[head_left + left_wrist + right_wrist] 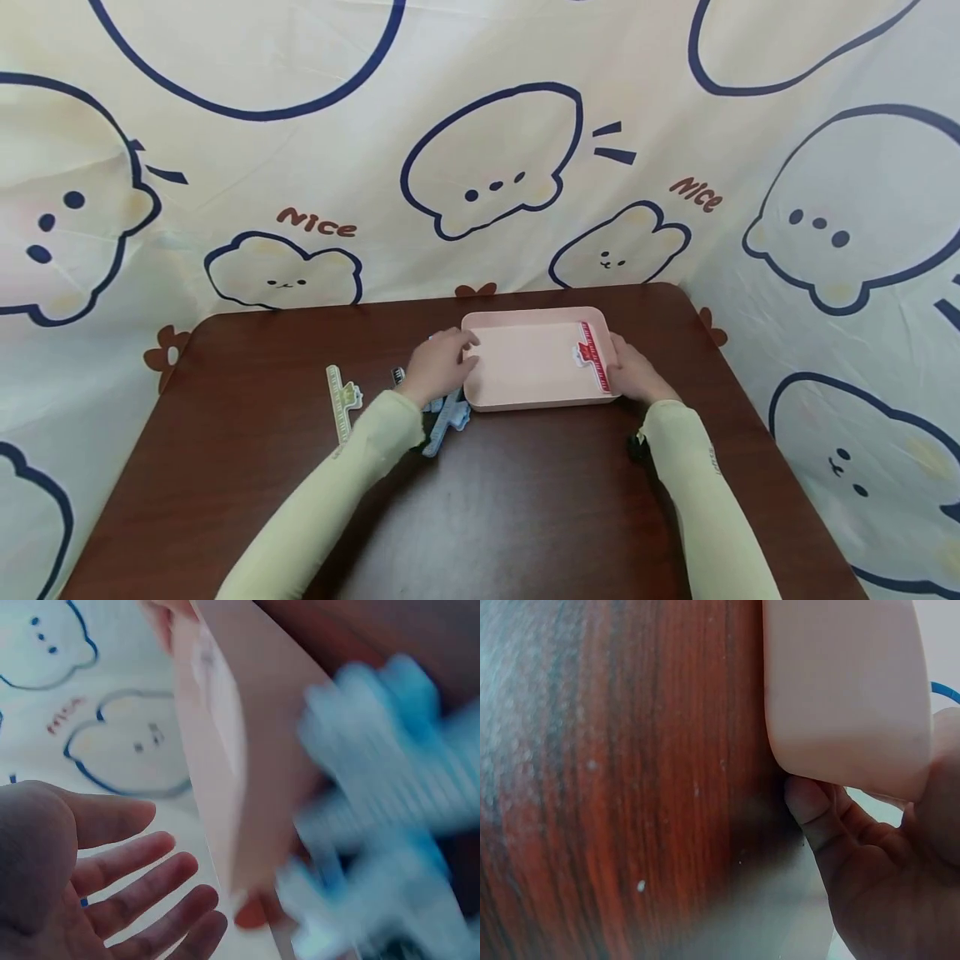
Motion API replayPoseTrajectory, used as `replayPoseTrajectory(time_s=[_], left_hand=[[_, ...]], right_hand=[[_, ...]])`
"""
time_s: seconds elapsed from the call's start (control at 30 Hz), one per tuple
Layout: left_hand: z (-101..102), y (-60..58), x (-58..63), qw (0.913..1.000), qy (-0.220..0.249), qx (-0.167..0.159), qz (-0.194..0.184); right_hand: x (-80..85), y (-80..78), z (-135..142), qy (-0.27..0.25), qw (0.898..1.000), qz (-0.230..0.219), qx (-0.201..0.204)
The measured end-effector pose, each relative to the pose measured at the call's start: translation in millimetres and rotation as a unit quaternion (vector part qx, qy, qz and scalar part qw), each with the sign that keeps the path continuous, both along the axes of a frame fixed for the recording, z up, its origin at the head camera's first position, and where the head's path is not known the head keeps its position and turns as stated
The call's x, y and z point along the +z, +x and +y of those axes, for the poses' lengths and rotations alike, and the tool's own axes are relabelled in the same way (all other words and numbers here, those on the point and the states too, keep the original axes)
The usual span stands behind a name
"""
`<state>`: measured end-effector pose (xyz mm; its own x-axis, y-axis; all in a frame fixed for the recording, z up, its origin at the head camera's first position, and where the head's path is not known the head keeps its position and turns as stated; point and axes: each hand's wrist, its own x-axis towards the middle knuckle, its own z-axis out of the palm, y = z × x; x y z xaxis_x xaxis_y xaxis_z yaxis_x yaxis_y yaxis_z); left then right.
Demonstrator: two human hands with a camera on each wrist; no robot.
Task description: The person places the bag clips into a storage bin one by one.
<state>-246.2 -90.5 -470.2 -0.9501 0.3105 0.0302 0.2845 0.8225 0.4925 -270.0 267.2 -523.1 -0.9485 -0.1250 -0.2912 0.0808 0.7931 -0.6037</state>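
Note:
A pale pink tray [525, 358] lies toward the table's far side, with a red-and-white ruler clip [595, 357] at its inner right end. My right hand [637, 371] holds the tray's right end; in the right wrist view its fingers [817, 814] bend against the outer wall near a lower corner. My left hand [438, 367] is at the tray's left end, its fingers loosely spread and, in the left wrist view, apart from the wall with nothing held. Blue ruler clips [450, 417] lie under and beside the left wrist, partly hidden by it and blurred in the left wrist view.
A pale yellow ruler clip [343, 402] lies on the brown table [540, 508], left of the left forearm. A small dark clip end [398, 377] shows beside the left hand. Patterned cloth [480, 167] hangs behind the table and at both sides.

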Motion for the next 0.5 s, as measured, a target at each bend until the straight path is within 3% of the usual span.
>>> replayPoseTrajectory(time_s=[0.1,0.23,0.5], left_hand=[[-25.1,2.7,-3.2,0.9992,-0.034,0.009,0.02],[-46.2,1.1,-9.7,0.9983,-0.057,0.0,0.011],[-53.2,-7.2,-29.3,0.9961,-0.069,-0.041,-0.036]], right_hand=[[0.8,-0.1,0.6,0.001,1.0,0.003,0.003],[-0.3,-0.7,5.6,0.001,1.0,0.004,0.002],[-5.9,-1.7,7.5,-0.012,1.0,0.013,0.006]])
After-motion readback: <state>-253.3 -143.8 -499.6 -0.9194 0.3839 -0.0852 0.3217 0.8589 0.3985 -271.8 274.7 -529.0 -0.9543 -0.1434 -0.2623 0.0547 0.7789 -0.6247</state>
